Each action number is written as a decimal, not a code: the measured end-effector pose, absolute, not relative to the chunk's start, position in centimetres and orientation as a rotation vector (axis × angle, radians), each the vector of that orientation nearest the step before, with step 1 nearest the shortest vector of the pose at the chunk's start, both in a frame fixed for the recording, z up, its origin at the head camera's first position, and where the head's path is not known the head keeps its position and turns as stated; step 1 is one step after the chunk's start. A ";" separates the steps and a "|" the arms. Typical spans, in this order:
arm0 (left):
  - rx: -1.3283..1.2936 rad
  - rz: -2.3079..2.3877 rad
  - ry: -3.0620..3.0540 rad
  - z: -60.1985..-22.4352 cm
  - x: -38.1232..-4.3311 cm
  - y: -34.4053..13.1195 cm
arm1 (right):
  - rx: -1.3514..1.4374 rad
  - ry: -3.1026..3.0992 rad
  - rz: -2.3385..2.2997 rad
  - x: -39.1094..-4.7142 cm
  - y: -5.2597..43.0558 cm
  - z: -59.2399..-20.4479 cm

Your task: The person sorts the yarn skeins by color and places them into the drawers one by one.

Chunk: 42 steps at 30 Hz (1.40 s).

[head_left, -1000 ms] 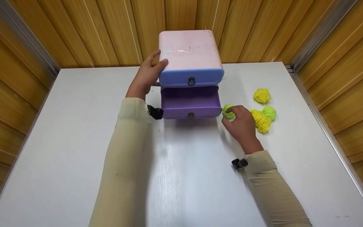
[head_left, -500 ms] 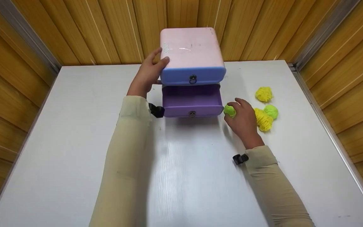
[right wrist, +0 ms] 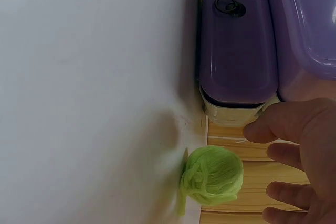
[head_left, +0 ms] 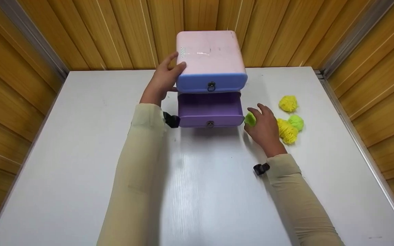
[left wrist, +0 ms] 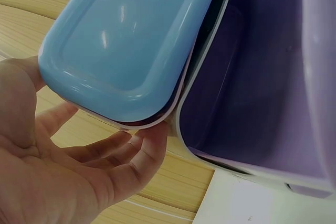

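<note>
The drawer unit [head_left: 208,51] has a pink top, a blue upper drawer and a pulled-out purple drawer [head_left: 210,121] beneath it. In the right wrist view another purple front [right wrist: 239,40] with a ring pull shows lower down. My left hand [head_left: 162,79] holds the upper box's left side, thumb over its top edge and fingers curled against its side. My right hand [head_left: 264,128] is just right of the purple drawer, fingers spread. A light-green crumpled ball [right wrist: 212,176] lies just off its fingertips in the right wrist view.
To the right of my right hand lie a yellow yarn-like bundle [head_left: 287,131], another green ball [head_left: 296,122] and a yellow ball [head_left: 288,103]. Wood-panelled walls [head_left: 132,34] border the white table [head_left: 197,191] at the back and sides.
My right hand's fingers have spread apart from their curl about the green ball. My left hand keeps its hold on the box, and the purple drawer stays pulled out.
</note>
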<state>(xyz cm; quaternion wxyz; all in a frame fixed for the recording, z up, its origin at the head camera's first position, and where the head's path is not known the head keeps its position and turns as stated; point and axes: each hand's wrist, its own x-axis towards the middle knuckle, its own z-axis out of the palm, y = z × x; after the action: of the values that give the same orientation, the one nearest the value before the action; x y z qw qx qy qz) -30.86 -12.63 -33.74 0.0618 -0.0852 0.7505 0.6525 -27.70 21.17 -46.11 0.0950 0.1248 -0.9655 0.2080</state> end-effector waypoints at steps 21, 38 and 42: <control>-0.251 1.992 2.258 -33.8 -30.7 -12.5 | 0.391 -2.937 0.605 -29.4 21.3 -46.8; -0.229 2.005 2.255 -33.8 -30.8 -12.5 | 0.409 -2.952 0.554 -29.9 21.3 -47.7; -0.233 2.008 2.252 -33.8 -30.8 -12.6 | 0.420 -2.974 0.567 -29.9 21.2 -47.6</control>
<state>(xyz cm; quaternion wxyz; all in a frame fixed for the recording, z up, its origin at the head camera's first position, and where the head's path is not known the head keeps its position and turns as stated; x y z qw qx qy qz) -30.84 -12.55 -33.82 0.0576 -0.0769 0.7430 0.6624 -29.93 21.24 -47.62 0.0426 0.1372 -0.9721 0.1854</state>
